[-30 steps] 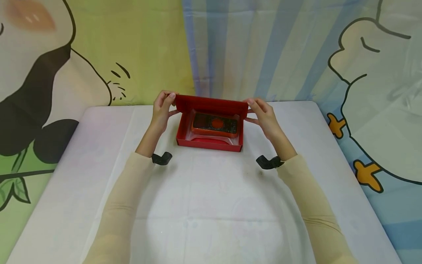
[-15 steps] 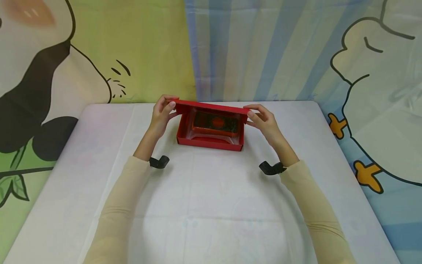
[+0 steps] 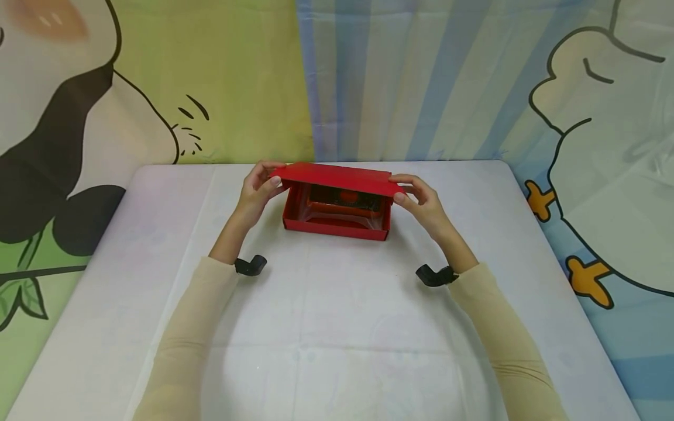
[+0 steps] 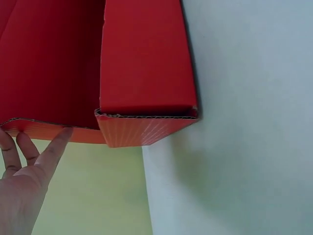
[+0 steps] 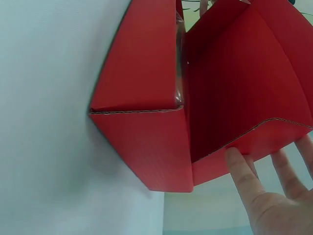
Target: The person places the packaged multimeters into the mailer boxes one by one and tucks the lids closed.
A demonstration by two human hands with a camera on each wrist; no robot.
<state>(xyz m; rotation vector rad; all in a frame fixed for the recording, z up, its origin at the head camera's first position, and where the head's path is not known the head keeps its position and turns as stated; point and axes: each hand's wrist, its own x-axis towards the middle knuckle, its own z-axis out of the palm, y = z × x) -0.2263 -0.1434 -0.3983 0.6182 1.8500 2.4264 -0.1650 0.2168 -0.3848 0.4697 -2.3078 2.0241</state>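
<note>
A red cardboard box (image 3: 337,230) sits at the far middle of the table, its hinged lid (image 3: 337,176) slanting forward over the tray. My left hand (image 3: 252,197) holds the lid's left end, thumb near the front corner. At the opposite end, my right hand (image 3: 427,206) grips the lid's right front corner between thumb and fingers. Under the lid, an orange block with a dark top and a round red mark (image 3: 344,204) lies in clear plastic; its rear part is hidden. Both wrist views show fingers against the lid's side flaps (image 4: 49,131).
The table (image 3: 337,316) has a white cloth. A printed curtain (image 3: 400,76) with cartoon animals hangs right behind the table's far edge and along both sides. Black wrist mounts (image 3: 251,266) stick out inward from both wrists.
The lid has swung forward and down from near upright, covering more of the orange block. Both hands have moved down and slightly nearer with it. The tray has stayed in place.
</note>
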